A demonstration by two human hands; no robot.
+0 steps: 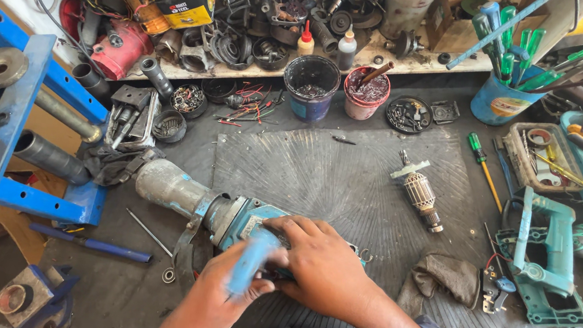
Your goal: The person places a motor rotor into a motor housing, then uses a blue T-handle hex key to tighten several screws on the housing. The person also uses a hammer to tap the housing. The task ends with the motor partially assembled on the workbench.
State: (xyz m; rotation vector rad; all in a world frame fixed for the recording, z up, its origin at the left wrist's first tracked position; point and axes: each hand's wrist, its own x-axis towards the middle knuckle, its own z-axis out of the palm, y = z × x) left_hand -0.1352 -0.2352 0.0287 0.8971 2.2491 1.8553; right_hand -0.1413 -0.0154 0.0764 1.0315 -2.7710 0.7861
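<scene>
Mid-disassembly, judging by loose armature on rubber mat. Rotary hammer body lying across mat's near-left edge. Right hand pressed flat on housing, fingers curled. Left hand gripped blurred blue-handled tool. Next likely needed steady tip seating.

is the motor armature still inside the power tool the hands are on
No, the armature lies loose on the rubber mat, apart from the power tool under the left hand and right hand.
</scene>
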